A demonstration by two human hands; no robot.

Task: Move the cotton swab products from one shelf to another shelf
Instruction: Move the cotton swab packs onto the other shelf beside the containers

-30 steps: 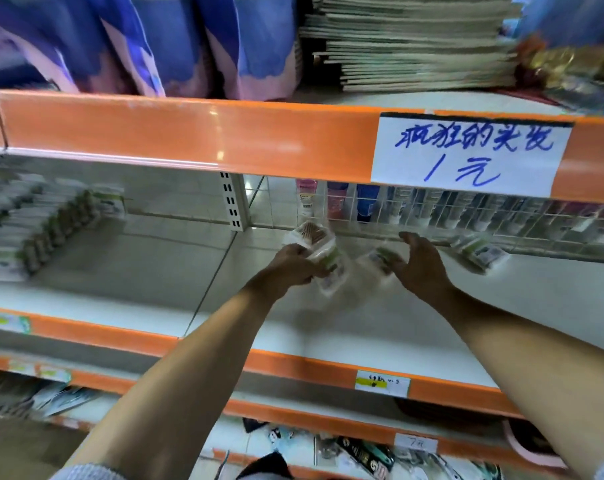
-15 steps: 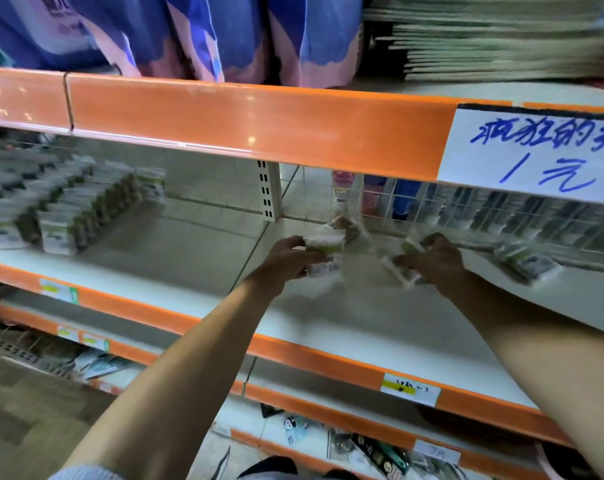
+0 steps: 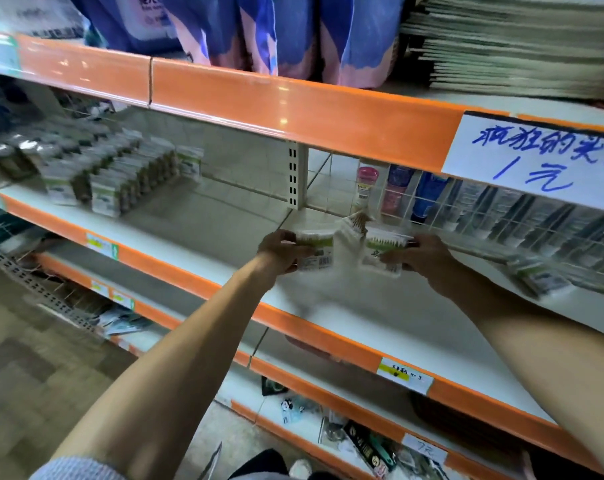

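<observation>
My left hand [image 3: 282, 251] grips a clear cotton swab pack with a green band [image 3: 315, 251] above the right shelf section [image 3: 380, 327]. My right hand [image 3: 420, 255] holds a second swab pack [image 3: 383, 251] just to the right of it. A third pack [image 3: 355, 223] pokes up between and behind them; which hand carries it I cannot tell. One more swab pack [image 3: 539, 279] lies on the shelf at the far right. On the left shelf section [image 3: 196, 233], several rows of swab packs [image 3: 120, 178] stand side by side.
A wire mesh divider [image 3: 501, 220] runs behind my hands, with bottles [image 3: 366, 183] beyond it. An orange shelf edge [image 3: 293, 109] with a handwritten white price sign [image 3: 536, 161] hangs overhead. A slotted upright post [image 3: 293, 178] separates the two sections. Lower shelves hold packaged goods.
Both hands lifted their packs off the right shelf and drew them together. The camera view swung, so the stocked left section shows more fully.
</observation>
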